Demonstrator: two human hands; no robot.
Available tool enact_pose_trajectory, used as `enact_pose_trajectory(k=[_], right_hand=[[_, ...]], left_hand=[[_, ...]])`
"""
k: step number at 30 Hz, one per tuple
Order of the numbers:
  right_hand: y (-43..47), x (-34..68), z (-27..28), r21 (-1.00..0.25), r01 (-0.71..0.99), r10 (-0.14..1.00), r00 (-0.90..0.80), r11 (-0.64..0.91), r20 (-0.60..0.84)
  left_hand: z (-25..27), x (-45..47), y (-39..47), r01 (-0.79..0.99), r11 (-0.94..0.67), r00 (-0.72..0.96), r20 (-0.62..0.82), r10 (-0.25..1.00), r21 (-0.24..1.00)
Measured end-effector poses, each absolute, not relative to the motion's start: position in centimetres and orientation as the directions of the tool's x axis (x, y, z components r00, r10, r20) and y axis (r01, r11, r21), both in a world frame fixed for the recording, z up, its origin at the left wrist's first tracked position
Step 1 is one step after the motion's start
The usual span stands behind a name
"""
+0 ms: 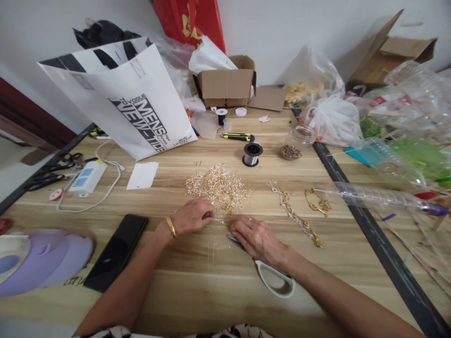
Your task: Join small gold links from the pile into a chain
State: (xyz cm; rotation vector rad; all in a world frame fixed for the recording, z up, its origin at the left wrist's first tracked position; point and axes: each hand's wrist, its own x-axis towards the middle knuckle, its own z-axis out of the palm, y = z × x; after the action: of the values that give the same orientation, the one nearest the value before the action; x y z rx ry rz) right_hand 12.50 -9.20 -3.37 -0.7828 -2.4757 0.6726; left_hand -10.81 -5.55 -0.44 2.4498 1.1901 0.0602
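Note:
A thin silver chain [221, 221] stretches between my two hands, just in front of a heaped pile of small gold and silver jewelry pieces [214, 185]. My left hand [195, 216], with a gold bracelet at the wrist, pinches the chain's left end. At the other end my right hand [257, 237] is closed on the chain; its fingertips are slightly blurred. White-handled scissors [276, 281] lie partly under my right hand, blades pointing left. Another short chain piece [221, 245] rests on the wooden table [183, 291] nearer to me.
Left are a black phone [116, 251], a power strip [88, 176] and a white shopping bag [123, 101]. Behind the pile stand a wire spool [252, 155], a utility knife [237, 137] and a glass jar [296, 143]. Finished-looking chains [294, 213] and plastic bottles [384, 197] lie right.

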Motion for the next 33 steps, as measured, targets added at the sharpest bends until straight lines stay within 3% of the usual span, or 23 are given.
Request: enact_pose_trajectory(k=[5, 14, 33], right_hand=[[-9.3, 12.4, -3.5, -0.493, 0.451, 0.611, -0.758, 0.744, 0.228], [-9.2, 12.5, -3.5, -0.511, 0.46, 0.627, -0.747, 0.726, 0.22], [-8.9, 12.7, -4.1, -0.647, 0.447, 0.724, -0.644, 0.617, 0.246]], left_hand=[[-0.2, -10.9, -5.6, 0.746, -0.554, 0.634, -0.14, 0.761, 0.37], [0.3, -10.5, -6.0, 0.748, -0.549, 0.641, -0.192, 0.743, 0.372], [1.3, -10.9, -5.7, 0.788, -0.495, 0.605, -0.315, 0.731, 0.367]])
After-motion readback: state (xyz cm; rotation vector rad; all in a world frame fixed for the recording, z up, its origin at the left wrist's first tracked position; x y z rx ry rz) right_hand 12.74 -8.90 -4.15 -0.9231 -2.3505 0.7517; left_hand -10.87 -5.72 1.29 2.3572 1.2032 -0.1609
